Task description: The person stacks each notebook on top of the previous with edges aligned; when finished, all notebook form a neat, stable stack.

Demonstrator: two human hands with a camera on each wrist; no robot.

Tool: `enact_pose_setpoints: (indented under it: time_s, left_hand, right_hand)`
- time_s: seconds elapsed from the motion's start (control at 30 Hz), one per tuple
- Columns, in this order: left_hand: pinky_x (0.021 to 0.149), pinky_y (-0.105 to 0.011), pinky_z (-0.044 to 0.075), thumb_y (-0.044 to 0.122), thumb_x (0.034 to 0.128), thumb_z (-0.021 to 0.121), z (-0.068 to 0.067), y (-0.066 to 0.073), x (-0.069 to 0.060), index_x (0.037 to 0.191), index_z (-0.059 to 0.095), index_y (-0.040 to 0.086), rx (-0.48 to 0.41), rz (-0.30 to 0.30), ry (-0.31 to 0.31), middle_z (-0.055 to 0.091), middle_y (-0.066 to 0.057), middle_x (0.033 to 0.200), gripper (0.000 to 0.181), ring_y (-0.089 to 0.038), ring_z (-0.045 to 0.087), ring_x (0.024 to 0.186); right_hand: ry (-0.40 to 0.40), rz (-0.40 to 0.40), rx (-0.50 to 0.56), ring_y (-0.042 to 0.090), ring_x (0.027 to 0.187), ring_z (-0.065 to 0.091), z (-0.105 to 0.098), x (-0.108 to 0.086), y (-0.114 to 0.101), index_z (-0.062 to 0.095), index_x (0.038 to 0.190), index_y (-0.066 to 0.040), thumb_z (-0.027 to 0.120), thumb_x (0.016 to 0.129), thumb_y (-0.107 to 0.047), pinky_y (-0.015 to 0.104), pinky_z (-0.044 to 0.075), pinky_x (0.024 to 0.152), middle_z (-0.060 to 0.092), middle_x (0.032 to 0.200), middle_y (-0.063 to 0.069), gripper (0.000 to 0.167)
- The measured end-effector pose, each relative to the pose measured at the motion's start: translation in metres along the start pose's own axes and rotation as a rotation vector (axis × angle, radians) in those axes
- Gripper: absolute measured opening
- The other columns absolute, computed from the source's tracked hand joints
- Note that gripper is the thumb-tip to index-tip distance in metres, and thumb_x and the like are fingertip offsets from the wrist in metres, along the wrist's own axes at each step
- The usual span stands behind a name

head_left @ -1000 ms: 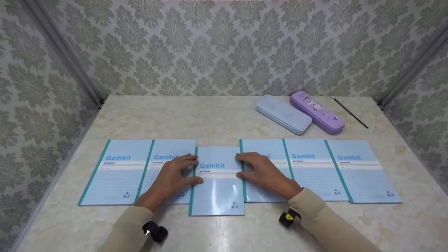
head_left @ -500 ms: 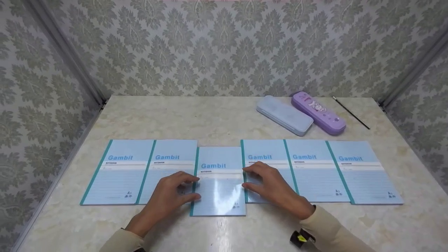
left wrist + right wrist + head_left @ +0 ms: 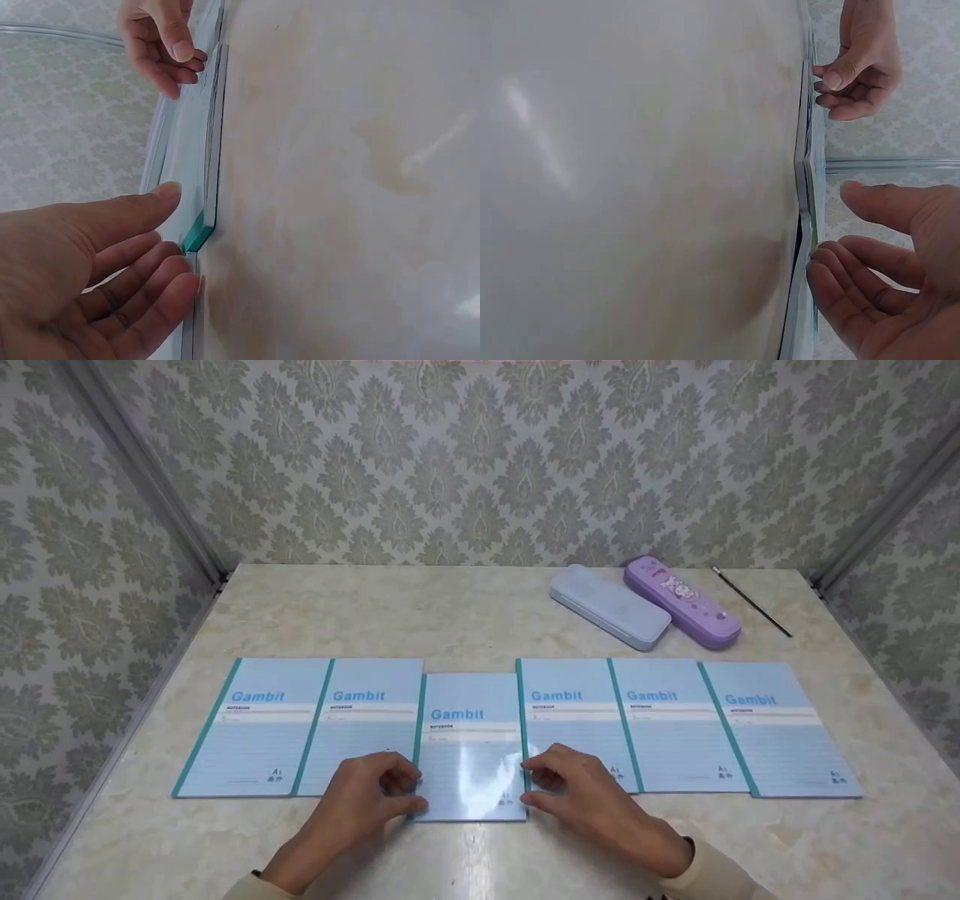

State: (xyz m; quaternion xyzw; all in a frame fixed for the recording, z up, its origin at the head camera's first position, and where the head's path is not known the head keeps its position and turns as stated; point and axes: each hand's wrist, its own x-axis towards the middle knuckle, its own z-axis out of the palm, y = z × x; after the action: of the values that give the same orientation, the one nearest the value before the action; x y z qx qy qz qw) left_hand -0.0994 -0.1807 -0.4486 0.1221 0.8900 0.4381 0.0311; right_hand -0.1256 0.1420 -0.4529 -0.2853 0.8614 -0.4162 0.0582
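The left hand (image 3: 358, 801) and right hand (image 3: 589, 797) have moved toward the near end of the third notebook (image 3: 469, 754), relaxed, gripping nothing; on the table (image 3: 420, 611), its long axis runs front-to-back, title end toward the wall (image 3: 480, 472).

My head view looks down toward twelve o'clock across a cream marbled table (image 3: 465, 615); my low, close wrist views share the bare left hand (image 3: 82, 232) and bare right hand (image 3: 892, 262).
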Motion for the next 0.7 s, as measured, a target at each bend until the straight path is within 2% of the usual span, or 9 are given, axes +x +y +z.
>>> enact_pose_setpoints:
  time_s: [0.17, 0.37, 0.7]
  left_hand:
    - [0.069, -0.025, 0.054, 0.008, 0.0758, 0.096, 0.001, 0.006, -0.002, 0.091, 0.079, 0.010, 0.038, -0.096, 0.007, 0.070, 0.007, 0.080, 0.023, -0.012, 0.062, 0.073]
    - [0.066, -0.027, 0.052, 0.009, 0.0745, 0.096, 0.000, 0.007, -0.004, 0.089, 0.078, 0.009, 0.048, -0.166, 0.016, 0.069, 0.006, 0.076, 0.023, -0.012, 0.064, 0.071]
    - [0.072, -0.033, 0.058, 0.008, 0.0771, 0.095, -0.002, 0.007, -0.006, 0.091, 0.078, 0.007, -0.077, -0.390, 0.029, 0.073, -0.001, 0.082, 0.021, -0.017, 0.069, 0.076]
  right_hand:
    - [-0.037, 0.039, 0.014, 0.011, 0.085, 0.065, 0.003, -0.004, -0.004, 0.076, 0.118, -0.002, 0.085, 0.092, -0.016, 0.027, 0.057, 0.075, 0.066, 0.096, -0.003, 0.030]
    - [-0.071, 0.094, -0.003, 0.007, 0.080, 0.062, 0.005, -0.004, -0.009, 0.077, 0.117, -0.004, 0.086, 0.091, -0.016, 0.024, 0.053, 0.070, 0.066, 0.092, -0.006, 0.031]
    - [-0.056, 0.060, -0.020, 0.005, 0.080, 0.061, 0.013, -0.003, -0.010, 0.077, 0.116, -0.001, 0.086, 0.090, -0.010, 0.024, 0.054, 0.070, 0.067, 0.092, -0.004, 0.030]
